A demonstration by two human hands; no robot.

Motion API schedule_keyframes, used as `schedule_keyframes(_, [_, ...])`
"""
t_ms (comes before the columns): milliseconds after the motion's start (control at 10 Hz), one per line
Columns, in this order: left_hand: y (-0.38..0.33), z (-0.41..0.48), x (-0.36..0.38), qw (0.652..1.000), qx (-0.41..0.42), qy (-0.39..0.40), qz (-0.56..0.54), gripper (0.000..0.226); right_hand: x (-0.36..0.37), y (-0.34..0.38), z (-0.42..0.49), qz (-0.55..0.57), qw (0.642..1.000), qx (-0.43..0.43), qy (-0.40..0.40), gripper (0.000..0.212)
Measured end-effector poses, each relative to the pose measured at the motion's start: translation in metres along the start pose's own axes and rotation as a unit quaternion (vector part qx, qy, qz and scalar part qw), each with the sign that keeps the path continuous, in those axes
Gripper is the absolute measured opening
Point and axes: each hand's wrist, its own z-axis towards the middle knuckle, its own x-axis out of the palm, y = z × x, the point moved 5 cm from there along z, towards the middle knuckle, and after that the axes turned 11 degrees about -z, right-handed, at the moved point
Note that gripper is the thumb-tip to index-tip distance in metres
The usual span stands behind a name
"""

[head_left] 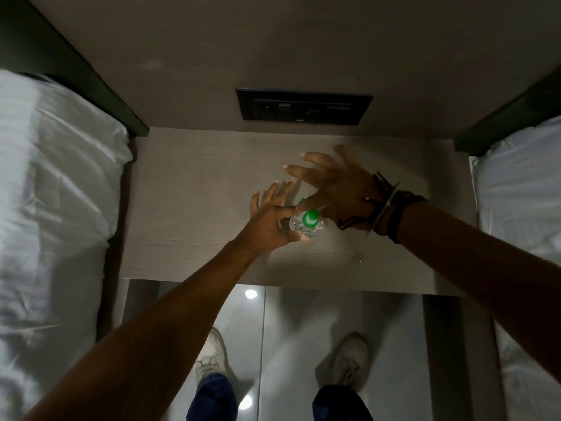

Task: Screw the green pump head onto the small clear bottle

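you see the bottle (299, 226) on the table (188, 208), pump (309, 219) facing up at you. your left hand (273, 217) and right hand (337, 189) are spread, flanking it; its body is mostly hidden.

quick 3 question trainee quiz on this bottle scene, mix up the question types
1. True or false: the green pump head sits on top of the small clear bottle.
2. Which wrist wears the dark bands: A left, B right?
3. Fill in: the bottle is above a pale wooden ____ between two beds.

Key
1. True.
2. B; the bands are by the right hand, whose fingers are spread. The left hand is beside the bottle.
3. table.
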Motion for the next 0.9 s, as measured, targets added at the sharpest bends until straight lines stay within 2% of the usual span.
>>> schedule_keyframes(100, [0.004, -0.002, -0.002, 1.000, -0.004, -0.014, -0.003, 0.059, -0.001, -0.004, 0.005, -0.021, 1.000, 0.010, 0.011, 0.020])
schedule_keyframes(200, [0.003, -0.006, -0.001, 1.000, -0.008, -0.025, -0.005, 0.058, 0.004, -0.003, -0.003, 0.021, 0.998, 0.052, 0.018, 0.024])
schedule_keyframes(300, [0.001, -0.008, 0.000, 0.999, -0.014, -0.051, 0.010, 0.054, 0.018, 0.014, -0.018, 0.090, 0.977, 0.187, 0.047, 0.032])
schedule_keyframes(400, [0.001, -0.013, 0.006, 0.998, -0.019, -0.063, 0.021, 0.047, 0.032, 0.045, -0.036, 0.151, 0.928, 0.337, 0.041, 0.036])
schedule_keyframes(500, [0.002, -0.016, 0.011, 0.998, -0.022, -0.060, 0.021, 0.044, 0.040, 0.061, -0.043, 0.195, 0.875, 0.441, 0.034, 0.038])
schedule_keyframes(600, [0.002, -0.012, 0.010, 0.997, -0.022, -0.069, 0.016, 0.033, 0.041, 0.062, -0.036, 0.225, 0.844, 0.486, 0.023, 0.041])
schedule_keyframes(700, [0.003, -0.007, 0.007, 0.998, -0.023, -0.063, 0.007, 0.030, 0.038, 0.056, -0.034, 0.239, 0.832, 0.501, 0.009, 0.043])
schedule_keyframes(800, [0.000, -0.002, 0.004, 0.999, -0.024, -0.035, 0.016, 0.039, 0.037, 0.052, -0.036, 0.230, 0.838, 0.495, 0.021, 0.049])
schedule_keyframes(900, [-0.002, -0.003, 0.004, 0.998, -0.040, 0.000, 0.052, 0.061, 0.037, 0.049, -0.043, 0.226, 0.825, 0.516, 0.042, 0.066])
